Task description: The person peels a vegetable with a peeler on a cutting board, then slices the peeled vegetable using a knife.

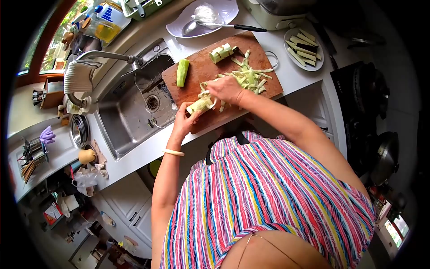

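Working beside a window [56,54] and steel sink [118,117], we clamp our left hand [183,119] on a pale vegetable piece [199,106] over a wooden board [204,69]; our right hand's [227,89] grip we cannot tell. Shavings [250,77], plate [311,67] and stove [344,85] follow.

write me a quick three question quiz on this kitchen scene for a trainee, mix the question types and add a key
1. Multiple choice: what does the left hand hold?
a) a sponge
b) a pale green vegetable piece
c) a drinking cup

2. True or false: the wooden cutting board overlaps one edge of the sink.

3. Short answer: what lies on the white plate?

Key:
1. b
2. True
3. Cut vegetable sticks
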{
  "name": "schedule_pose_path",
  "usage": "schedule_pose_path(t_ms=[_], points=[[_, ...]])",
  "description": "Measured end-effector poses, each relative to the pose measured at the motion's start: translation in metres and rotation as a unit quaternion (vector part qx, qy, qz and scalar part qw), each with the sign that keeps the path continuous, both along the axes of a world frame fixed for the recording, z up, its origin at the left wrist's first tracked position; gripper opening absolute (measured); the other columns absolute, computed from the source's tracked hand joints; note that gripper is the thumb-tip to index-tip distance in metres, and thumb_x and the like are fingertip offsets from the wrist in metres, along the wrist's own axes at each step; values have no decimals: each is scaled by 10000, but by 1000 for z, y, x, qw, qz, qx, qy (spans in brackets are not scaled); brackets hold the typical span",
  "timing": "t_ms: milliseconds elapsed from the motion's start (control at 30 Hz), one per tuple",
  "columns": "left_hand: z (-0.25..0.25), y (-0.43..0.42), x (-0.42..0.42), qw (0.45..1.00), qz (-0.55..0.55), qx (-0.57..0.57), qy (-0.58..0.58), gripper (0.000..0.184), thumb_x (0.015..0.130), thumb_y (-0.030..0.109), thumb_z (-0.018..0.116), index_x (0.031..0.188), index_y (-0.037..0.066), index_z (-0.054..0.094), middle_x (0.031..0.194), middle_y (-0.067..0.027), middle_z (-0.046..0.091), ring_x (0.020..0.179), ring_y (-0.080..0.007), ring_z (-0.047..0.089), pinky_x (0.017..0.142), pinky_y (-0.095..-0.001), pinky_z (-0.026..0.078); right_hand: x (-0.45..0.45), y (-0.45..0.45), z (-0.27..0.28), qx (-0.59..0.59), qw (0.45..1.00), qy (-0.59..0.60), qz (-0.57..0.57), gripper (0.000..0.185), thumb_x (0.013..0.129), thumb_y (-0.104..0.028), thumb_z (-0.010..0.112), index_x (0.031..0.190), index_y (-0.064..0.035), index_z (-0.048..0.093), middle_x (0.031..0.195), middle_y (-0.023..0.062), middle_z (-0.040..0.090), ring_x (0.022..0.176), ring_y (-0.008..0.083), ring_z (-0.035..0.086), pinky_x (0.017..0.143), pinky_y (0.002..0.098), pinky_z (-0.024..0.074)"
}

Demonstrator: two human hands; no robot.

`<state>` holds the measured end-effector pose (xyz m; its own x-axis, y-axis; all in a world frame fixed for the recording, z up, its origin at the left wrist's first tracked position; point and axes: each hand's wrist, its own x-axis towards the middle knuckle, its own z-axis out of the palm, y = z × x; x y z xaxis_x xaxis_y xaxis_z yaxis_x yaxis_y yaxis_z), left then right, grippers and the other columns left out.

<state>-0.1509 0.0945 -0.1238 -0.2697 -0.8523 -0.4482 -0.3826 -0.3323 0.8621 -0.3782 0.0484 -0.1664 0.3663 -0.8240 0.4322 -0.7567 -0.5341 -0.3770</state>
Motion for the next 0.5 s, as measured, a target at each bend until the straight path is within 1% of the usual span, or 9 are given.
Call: schedule_pose_path(t_ms=[33,67,133,200,233,300,400,433,500], points=[[6,6,3,1000,10,-5,-1,344,828,172,668,1094,15,516,784,-32,600,637,-82,539,553,-222,459,-16,-1,-8,-4,999,31,-16,178,805,-240,547,661,-143,506,522,57,548,498,251,582,448,367,448],[10,9,13,998,41,-18,37,309,830,166,666,1060,18,522,783,-29,598,631,-73,530,543,-216,443,-37,-6,-10,64,993,84,-50,175,818,-243,533,670,-154,507,500,52,534,470,235,576,410,354,435],[12,8,20,996,72,-4,60,303,830,165,666,1049,18,518,784,-25,591,636,-73,532,556,-211,439,-52,-10,11,2,999,19,-51,186,833,-253,519,675,-156,505,502,52,536,475,227,579,408,333,433],[16,6,9,994,61,27,85,322,830,174,672,1046,22,488,797,-29,577,659,-76,537,562,-212,431,-28,-8,25,-5,999,-4,-40,197,834,-272,524,676,-154,507,509,56,538,482,231,582,425,352,442],[17,4,0,993,69,39,92,326,830,178,673,1045,23,483,797,-30,576,655,-77,532,558,-214,429,-16,-4,27,0,998,-46,-30,208,833,-278,526,672,-148,507,519,64,543,491,248,581,452,380,449],[13,2,-6,986,86,55,129,336,831,194,675,1041,21,478,805,-33,576,652,-80,527,552,-215,426,-7,2,28,44,995,-72,-56,220,825,-278,529,659,-135,507,540,84,557,513,278,581,487,402,454],[4,5,-5,996,60,36,59,342,832,196,673,1044,19,473,818,-37,577,655,-80,529,553,-213,426,2,7,36,58,991,-98,-67,230,820,-280,533,648,-127,520,550,96,562,527,293,582,496,411,456],[-1,6,-5,999,43,15,18,375,835,200,667,1089,13,463,832,-43,579,657,-82,530,552,-214,426,3,9,37,55,991,-105,-62,233,818,-280,535,645,-125,525,553,99,563,531,296,583,497,413,456],[-7,12,-5,997,64,29,24,365,849,189,651,1115,24,462,849,-31,571,662,-81,516,563,-207,412,-2,9,25,55,993,-84,-62,228,818,-274,534,648,-122,526,557,97,564,533,298,583,495,417,457]])
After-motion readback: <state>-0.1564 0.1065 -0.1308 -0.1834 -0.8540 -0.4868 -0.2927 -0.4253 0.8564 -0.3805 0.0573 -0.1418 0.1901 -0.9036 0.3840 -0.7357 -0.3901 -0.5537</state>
